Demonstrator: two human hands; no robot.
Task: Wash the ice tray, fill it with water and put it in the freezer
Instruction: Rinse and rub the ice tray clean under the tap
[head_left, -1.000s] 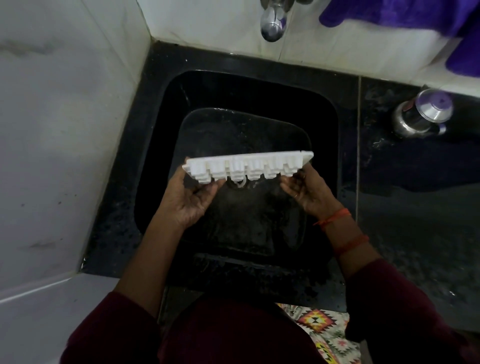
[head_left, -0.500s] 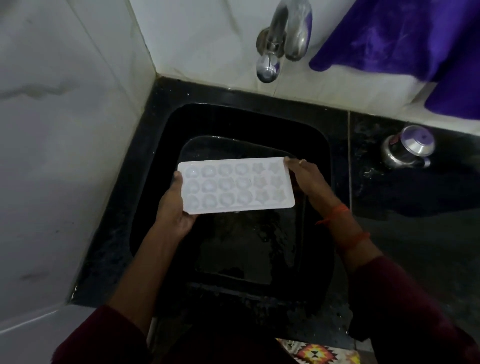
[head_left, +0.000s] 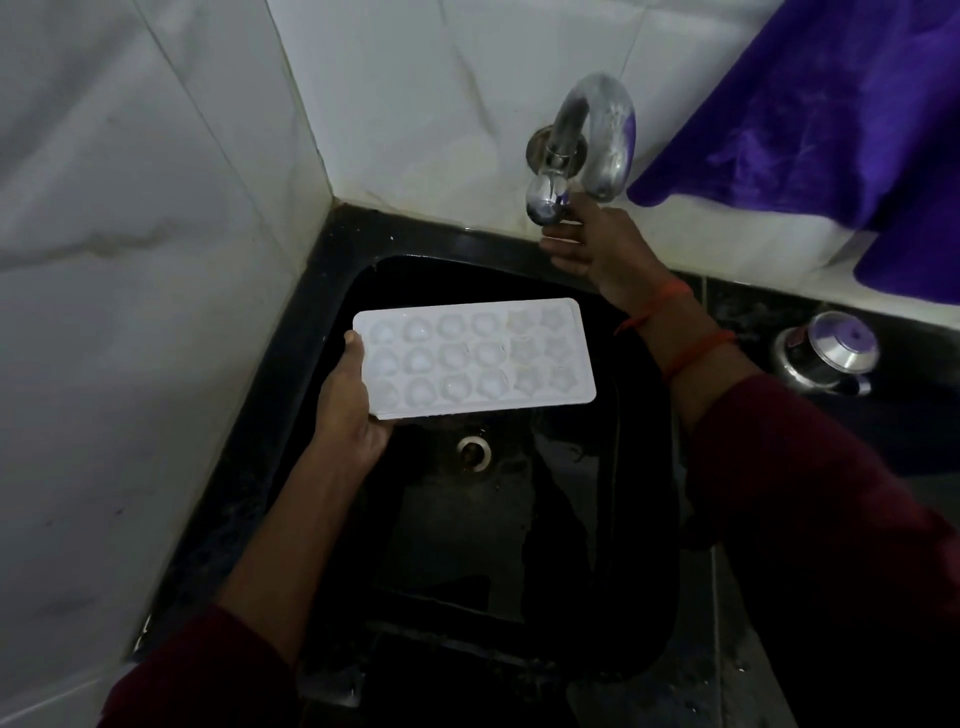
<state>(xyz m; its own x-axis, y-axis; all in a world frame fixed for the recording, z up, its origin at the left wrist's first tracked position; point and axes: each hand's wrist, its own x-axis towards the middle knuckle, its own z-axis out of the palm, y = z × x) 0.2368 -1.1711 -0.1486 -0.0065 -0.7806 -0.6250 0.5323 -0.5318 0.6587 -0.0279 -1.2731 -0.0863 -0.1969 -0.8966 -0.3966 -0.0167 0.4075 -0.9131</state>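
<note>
A white ice tray (head_left: 475, 357) with several shaped cells faces up, held level over the black sink (head_left: 332, 322). My left hand (head_left: 347, 410) grips the tray's left end, thumb on its top edge and fingers underneath. My right hand (head_left: 589, 244) is raised to the chrome tap (head_left: 587, 145) on the back wall. Its fingers curl round the tap's round knob (head_left: 545, 200). No water shows running from the spout.
White tiled walls close in on the left and behind. A purple cloth (head_left: 831, 114) hangs at the upper right. On the black counter to the right stands a steel container (head_left: 826, 353) with a shiny lid. The sink's drain (head_left: 474, 453) lies below the tray.
The tray was turned from on edge to face up. My right hand let go of its right end and rose to the tap knob. My left hand alone holds the tray.
</note>
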